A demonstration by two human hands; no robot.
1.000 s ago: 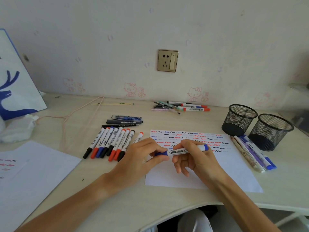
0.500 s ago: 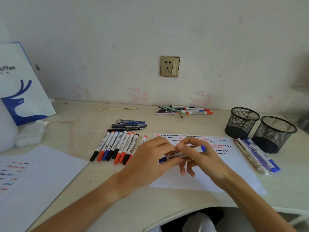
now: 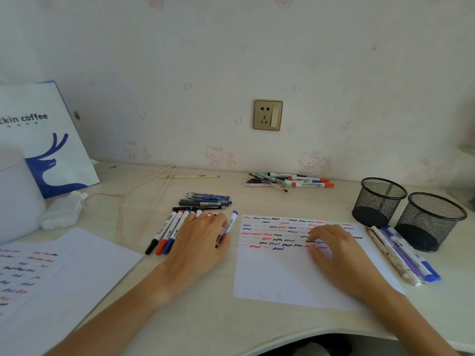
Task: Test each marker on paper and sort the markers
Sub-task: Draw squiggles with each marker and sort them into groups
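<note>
My left hand (image 3: 199,242) lies palm down over the right end of a row of whiteboard markers (image 3: 167,233) on the desk. Its thumb and forefinger pinch a blue-capped marker (image 3: 228,227), which lies at the right end of that row, cap pointing away from me. My right hand (image 3: 334,249) rests on the test paper (image 3: 277,278), fingertips touching the sheet, holding nothing. The upper part of the paper is covered with red, blue and black squiggles.
Two black mesh cups (image 3: 379,201) (image 3: 430,220) stand at the right, with several pens (image 3: 403,254) lying before them. More pens lie at the back (image 3: 290,181) and above the row (image 3: 204,201). Marked sheets (image 3: 51,278) and a paper bag (image 3: 48,140) are at the left.
Both hands held the blue marker over the paper. Now my right hand has let go and rests on the paper, and my left hand has carried the marker left to the row.
</note>
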